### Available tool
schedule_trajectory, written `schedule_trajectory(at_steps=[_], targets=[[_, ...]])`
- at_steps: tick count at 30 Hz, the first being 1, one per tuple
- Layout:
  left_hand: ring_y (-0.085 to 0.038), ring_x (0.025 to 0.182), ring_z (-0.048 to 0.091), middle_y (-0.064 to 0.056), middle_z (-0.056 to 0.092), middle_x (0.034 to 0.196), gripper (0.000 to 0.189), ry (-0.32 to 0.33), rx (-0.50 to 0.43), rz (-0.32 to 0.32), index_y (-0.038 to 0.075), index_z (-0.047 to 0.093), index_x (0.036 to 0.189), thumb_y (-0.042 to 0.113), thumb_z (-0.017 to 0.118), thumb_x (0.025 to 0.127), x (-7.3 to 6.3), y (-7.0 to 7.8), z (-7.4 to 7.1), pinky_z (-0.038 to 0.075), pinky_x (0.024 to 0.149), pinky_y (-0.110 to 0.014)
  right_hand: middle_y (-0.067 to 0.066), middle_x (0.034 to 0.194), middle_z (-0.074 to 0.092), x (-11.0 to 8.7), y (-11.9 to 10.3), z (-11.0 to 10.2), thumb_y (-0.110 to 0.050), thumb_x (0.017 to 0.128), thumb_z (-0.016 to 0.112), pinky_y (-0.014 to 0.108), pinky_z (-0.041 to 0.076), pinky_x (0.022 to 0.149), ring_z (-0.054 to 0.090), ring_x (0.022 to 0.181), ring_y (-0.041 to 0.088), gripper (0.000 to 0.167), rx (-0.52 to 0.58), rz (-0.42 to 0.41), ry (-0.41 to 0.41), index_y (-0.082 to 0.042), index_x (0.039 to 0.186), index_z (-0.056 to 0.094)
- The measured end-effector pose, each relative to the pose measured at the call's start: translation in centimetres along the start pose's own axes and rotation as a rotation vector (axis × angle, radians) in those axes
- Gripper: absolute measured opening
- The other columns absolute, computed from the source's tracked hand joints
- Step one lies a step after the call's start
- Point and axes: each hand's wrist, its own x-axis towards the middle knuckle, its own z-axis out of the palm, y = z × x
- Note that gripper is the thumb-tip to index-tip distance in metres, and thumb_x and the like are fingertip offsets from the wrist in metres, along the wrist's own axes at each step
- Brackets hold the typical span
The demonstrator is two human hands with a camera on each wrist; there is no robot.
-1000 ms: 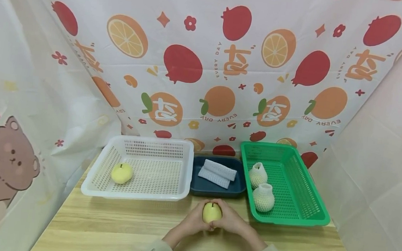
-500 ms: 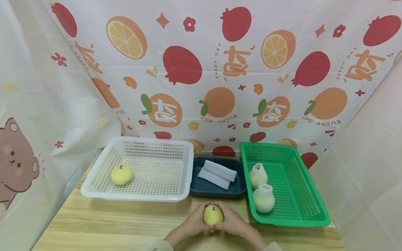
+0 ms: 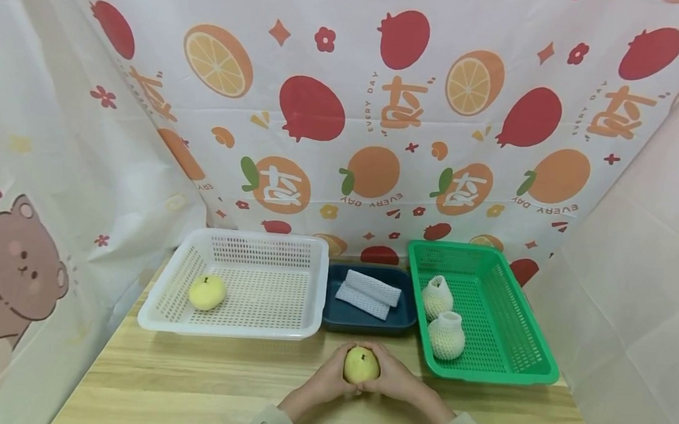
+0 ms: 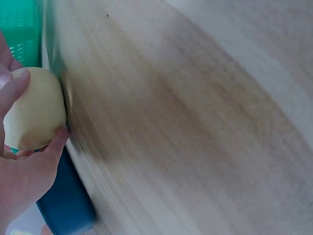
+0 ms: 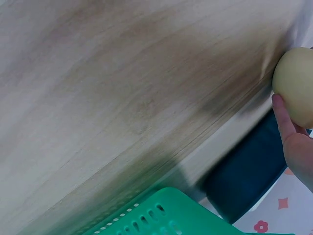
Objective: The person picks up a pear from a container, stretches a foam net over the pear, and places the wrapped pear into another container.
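A fruit-print curtain (image 3: 354, 112) hangs behind the wooden tabletop (image 3: 197, 381), a bear-print sheet (image 3: 42, 213) at left.

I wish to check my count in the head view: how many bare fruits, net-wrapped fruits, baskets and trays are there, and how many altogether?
Bare yellow fruits: 2
Net-wrapped fruits: 2
Baskets: 2
Dark blue tray: 1
Total: 7

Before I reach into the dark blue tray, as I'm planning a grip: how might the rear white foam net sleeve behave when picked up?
The rear white foam net sleeve is probably very light, given its netted texture. It likely bends easily, since it lies flattened. It may drag the front sleeve along, since the two seem to overlap.
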Motion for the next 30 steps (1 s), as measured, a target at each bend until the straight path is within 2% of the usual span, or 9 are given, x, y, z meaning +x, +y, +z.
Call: schedule_trajectory(at_steps=[8, 11, 15, 17, 20, 24, 25, 27, 30], targets=[[-0.039, 0.117, 0.04, -0.029, 0.037, 0.13, 0.087, -0.048, -0.046, -0.026, -0.014, 0.027, 0.133, 0.004, 0.08, 0.067, 0.0, -0.8, -0.1, 0.033, 0.095, -0.052, 0.007, 0.128, 0.044, -0.1, -0.2, 0.1, -0.029, 0.072, 0.078, 0.044, 0.04, 0.089, 0.045, 0.111, 0.024, 0.077, 0.015, 0.007, 0.002, -0.004, 0.134, 0.039], [-0.039, 0.118, 0.039, -0.029, 0.037, 0.13, 0.088, -0.059, -0.125, -0.054, -0.013, 0.024, 0.134, -0.001, 0.078, 0.066, -0.1, -1.1, -0.5, 0.033, 0.096, -0.051, 0.008, 0.128, 0.043, -0.2, -0.4, 0.0, -0.031, 0.073, 0.077, 0.045, 0.04, 0.088, 0.045, 0.112, 0.025, 0.077, 0.016, 0.023, 0.0, -0.005, 0.134, 0.038], [-0.049, 0.118, 0.036, -0.038, 0.029, 0.131, 0.084, -0.06, -0.293, -0.095, -0.016, 0.018, 0.134, -0.007, 0.071, 0.069, -0.4, -1.4, -1.3, 0.032, 0.096, -0.055, 0.01, 0.13, 0.042, -0.4, -0.6, -0.1, -0.033, 0.074, 0.076, 0.047, 0.04, 0.088, 0.045, 0.113, 0.027, 0.078, 0.015, 0.046, -0.001, -0.005, 0.136, 0.037], [-0.053, 0.117, 0.034, -0.043, 0.024, 0.131, 0.077, -0.045, -0.338, -0.114, -0.018, 0.016, 0.132, -0.007, 0.064, 0.073, -0.5, -1.5, -1.8, 0.033, 0.094, -0.056, 0.011, 0.131, 0.041, -0.4, -0.7, -0.1, -0.034, 0.074, 0.076, 0.048, 0.04, 0.088, 0.045, 0.113, 0.028, 0.079, 0.012, 0.05, -0.001, -0.005, 0.136, 0.036], [-0.054, 0.114, 0.035, -0.043, 0.025, 0.129, 0.064, -0.002, -0.316, -0.141, -0.02, 0.02, 0.128, -0.005, 0.056, 0.078, -0.5, -1.7, -2.4, 0.036, 0.092, -0.056, 0.011, 0.131, 0.04, -0.5, -0.7, -0.1, -0.036, 0.075, 0.075, 0.049, 0.04, 0.088, 0.044, 0.114, 0.028, 0.079, 0.007, 0.054, -0.005, -0.006, 0.137, 0.035], [-0.046, 0.108, 0.046, -0.036, 0.042, 0.121, 0.044, 0.063, -0.226, -0.172, -0.017, 0.033, 0.124, 0.0, 0.051, 0.087, -0.4, -1.6, -2.9, 0.043, 0.086, -0.049, 0.011, 0.132, 0.039, -0.7, -0.8, -0.2, -0.04, 0.077, 0.072, 0.049, 0.04, 0.088, 0.044, 0.114, 0.029, 0.079, 0.018, 0.059, -0.016, -0.008, 0.138, 0.034], [-0.044, 0.105, 0.049, -0.034, 0.047, 0.117, 0.04, 0.083, -0.235, -0.183, -0.017, 0.037, 0.121, 0.002, 0.051, 0.089, -0.2, -1.5, -2.9, 0.045, 0.084, -0.048, 0.011, 0.133, 0.039, -0.7, -0.8, -0.2, -0.042, 0.077, 0.072, 0.049, 0.04, 0.087, 0.044, 0.114, 0.029, 0.079, 0.023, 0.058, -0.016, -0.007, 0.138, 0.034], [-0.043, 0.1, 0.053, -0.031, 0.052, 0.109, 0.033, 0.118, -0.317, -0.224, -0.017, 0.043, 0.115, 0.005, 0.05, 0.091, 0.1, -1.3, -2.8, 0.048, 0.081, -0.046, 0.011, 0.134, 0.039, -0.7, -0.9, -0.3, -0.045, 0.078, 0.07, 0.049, 0.04, 0.088, 0.044, 0.114, 0.029, 0.08, 0.029, 0.06, -0.013, -0.007, 0.138, 0.034], [-0.042, 0.099, 0.054, -0.034, 0.052, 0.107, 0.038, 0.167, -0.543, -0.321, -0.021, 0.042, 0.114, 0.011, 0.047, 0.094, 0.8, -0.9, -2.7, 0.048, 0.083, -0.042, 0.013, 0.134, 0.039, -0.7, -1.1, -0.4, -0.047, 0.079, 0.068, 0.049, 0.038, 0.09, 0.043, 0.116, 0.029, 0.079, 0.038, 0.066, 0.003, -0.006, 0.137, 0.035]])
